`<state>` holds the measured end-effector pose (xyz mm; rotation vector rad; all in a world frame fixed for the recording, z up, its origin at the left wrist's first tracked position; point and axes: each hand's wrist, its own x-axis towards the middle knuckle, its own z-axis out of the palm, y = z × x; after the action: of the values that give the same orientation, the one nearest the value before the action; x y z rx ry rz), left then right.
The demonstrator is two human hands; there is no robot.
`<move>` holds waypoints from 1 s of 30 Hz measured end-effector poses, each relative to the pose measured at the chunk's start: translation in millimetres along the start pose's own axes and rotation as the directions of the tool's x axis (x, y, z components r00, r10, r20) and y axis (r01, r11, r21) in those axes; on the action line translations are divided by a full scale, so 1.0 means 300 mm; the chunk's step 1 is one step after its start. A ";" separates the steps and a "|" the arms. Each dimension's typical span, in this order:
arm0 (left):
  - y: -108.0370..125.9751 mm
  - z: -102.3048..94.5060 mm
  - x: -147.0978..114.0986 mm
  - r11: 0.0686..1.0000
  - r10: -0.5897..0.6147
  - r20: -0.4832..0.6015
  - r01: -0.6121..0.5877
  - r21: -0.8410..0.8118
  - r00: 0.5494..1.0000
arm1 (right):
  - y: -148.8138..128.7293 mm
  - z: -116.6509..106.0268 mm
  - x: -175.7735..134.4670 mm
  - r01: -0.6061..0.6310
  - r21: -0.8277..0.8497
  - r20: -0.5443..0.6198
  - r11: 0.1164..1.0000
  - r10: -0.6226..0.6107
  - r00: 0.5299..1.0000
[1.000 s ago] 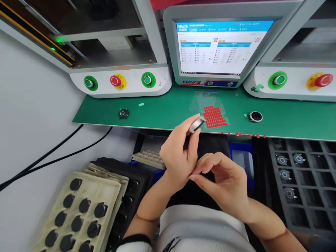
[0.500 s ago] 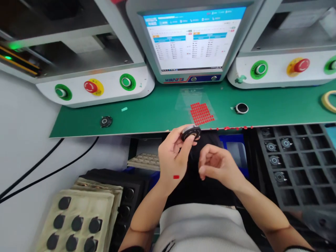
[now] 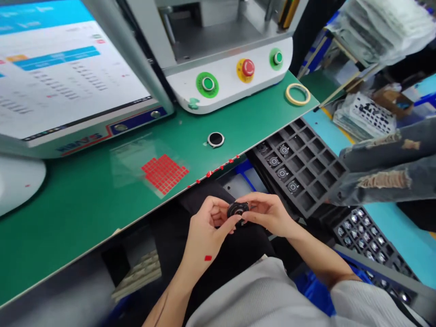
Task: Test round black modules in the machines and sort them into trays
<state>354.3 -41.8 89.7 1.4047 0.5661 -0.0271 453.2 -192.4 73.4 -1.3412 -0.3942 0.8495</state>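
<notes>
Between my two hands is a round black watch case (image 3: 237, 208), its ringed face turned up toward me. My left hand (image 3: 213, 227) pinches it from the left, thumb on its front; a small red sticker (image 3: 208, 258) clings near that wrist. My right hand (image 3: 269, 213) grips the opposite rim with thumb and fingers. Both hands are just off the bench edge, above my lap. On the green bench (image 3: 91, 200) lies a sheet of red stickers (image 3: 165, 174), and a round watch with a dark face and silver rim (image 3: 215, 139) rests farther right.
A black compartment tray (image 3: 316, 156) beside the bench holds several watch cases. Red bits (image 3: 209, 174) stick along the bench edge. A tape roll (image 3: 298, 94) lies near the corner. Behind stand a monitor (image 3: 68, 68) and a machine with buttons (image 3: 235, 77). Another person's jeans (image 3: 384, 163) show at right.
The view has swung to the right. My right hand, apart from the watch case before, now grips it together with my left hand, which has kept hold.
</notes>
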 end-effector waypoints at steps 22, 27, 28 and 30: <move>-0.037 -0.103 0.009 0.914 0.113 -0.090 -0.068 0.401 0.990 | 0.111 -0.646 0.467 -0.340 -0.747 -0.626 0.572 -0.430 0.651; -0.033 -0.129 0.003 0.922 0.116 -0.119 -0.062 0.383 0.986 | 0.013 -0.512 0.377 -0.283 -0.848 -0.522 0.448 -0.616 0.590; -0.032 -0.132 -0.001 0.925 0.120 -0.131 -0.063 0.374 0.984 | -0.006 -0.461 0.370 -0.246 -0.870 -0.483 0.427 -0.639 0.599; -0.028 -0.135 -0.015 0.931 0.129 -0.142 -0.071 0.357 0.981 | -0.036 -0.338 0.374 -0.119 -0.918 -0.353 0.377 -0.648 0.675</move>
<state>332.9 -7.0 81.5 1.7952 0.6464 0.0735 599.8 -180.0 37.2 -2.3983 -0.4986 -0.3875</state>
